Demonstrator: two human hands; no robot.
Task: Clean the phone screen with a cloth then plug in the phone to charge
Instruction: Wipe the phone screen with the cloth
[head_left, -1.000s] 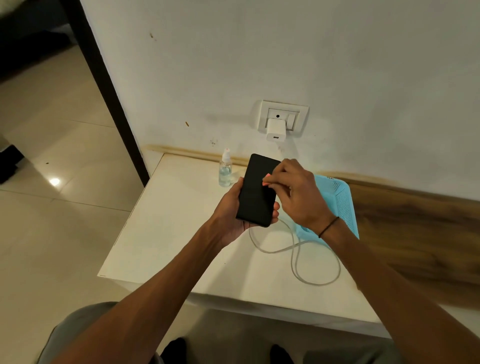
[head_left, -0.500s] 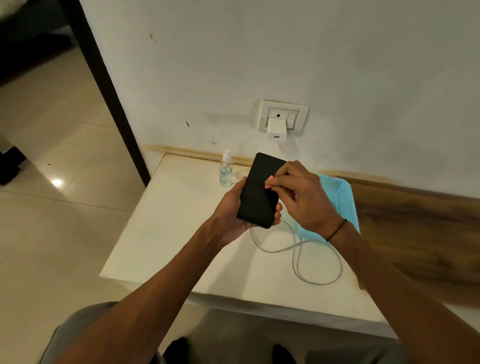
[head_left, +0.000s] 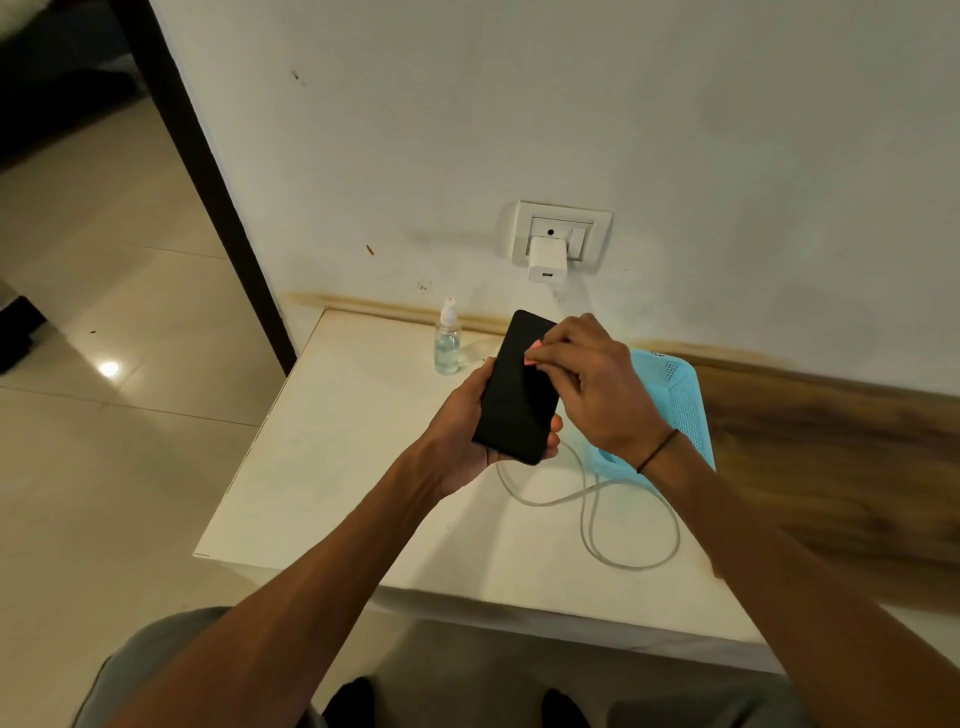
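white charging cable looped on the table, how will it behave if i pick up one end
The thin white charging cable lies in loose, uneven loops on the white table, so it is probably floppy and would sag and trail. It looks light for its length. One stretch runs under the pale blue perforated plastic basket, so it may snag there.

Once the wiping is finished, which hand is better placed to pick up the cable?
Probably the right hand: it hovers nearer the cable and only pinches a small pink cloth, while the left hand grips the phone.
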